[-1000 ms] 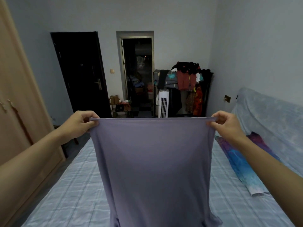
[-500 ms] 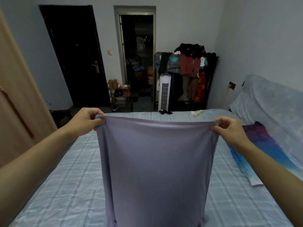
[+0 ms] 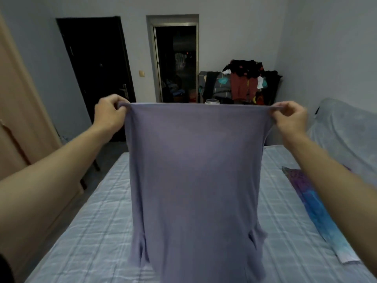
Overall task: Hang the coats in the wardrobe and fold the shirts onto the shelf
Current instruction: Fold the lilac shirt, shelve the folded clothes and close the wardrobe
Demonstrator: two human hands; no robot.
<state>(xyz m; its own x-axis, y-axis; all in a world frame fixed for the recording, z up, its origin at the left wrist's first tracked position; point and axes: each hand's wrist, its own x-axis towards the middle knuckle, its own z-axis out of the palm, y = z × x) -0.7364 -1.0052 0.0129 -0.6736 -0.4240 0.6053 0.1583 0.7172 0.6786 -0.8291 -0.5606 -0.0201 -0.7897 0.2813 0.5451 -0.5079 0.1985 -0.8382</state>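
Observation:
A plain lilac shirt hangs stretched out in front of me over the bed, its straight hem uppermost and its sleeves dangling near the mattress. My left hand pinches the hem's left corner. My right hand pinches the right corner at about the same height. The wooden wardrobe stands along the left side; only its outer panel shows, its inside and any shelf are out of view.
The bed has a pale blue checked sheet. A purple and blue patterned cloth lies on its right side, next to a covered headboard or sofa. A loaded clothes rack, a dark door and an open doorway lie beyond.
Both hands have lifted the shirt higher, so it hangs taller above the bed and its sleeves now show. The view has tilted up again.

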